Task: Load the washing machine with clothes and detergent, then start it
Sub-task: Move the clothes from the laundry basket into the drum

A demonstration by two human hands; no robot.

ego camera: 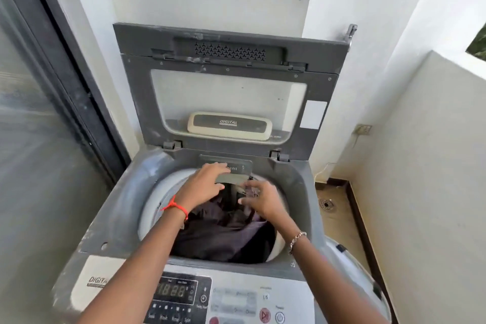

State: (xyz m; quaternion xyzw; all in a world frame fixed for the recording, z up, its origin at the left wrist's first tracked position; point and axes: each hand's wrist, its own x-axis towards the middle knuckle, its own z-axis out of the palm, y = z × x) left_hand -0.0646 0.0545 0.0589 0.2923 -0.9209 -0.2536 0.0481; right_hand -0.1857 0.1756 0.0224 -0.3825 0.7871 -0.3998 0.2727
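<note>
The left hand [203, 184] covers the start of the detergent drawer's [238, 168] label. The bottom edge cuts off the control panel [231, 298], its small labels blurred.

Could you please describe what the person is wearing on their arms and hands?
The left forearm and right forearm are bare, no sleeves in view. A thin knotted red thread bracelet circles the left wrist; a light metal chain-link bracelet circles the right. The left hand and right hand wear no gloves.

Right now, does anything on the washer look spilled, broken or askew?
Nothing spilled or broken. Lid open, dark clothes in the drum, left hand on the detergent drawer, right hand beside it. Only whitish scuffs on the grey top deck.
</note>
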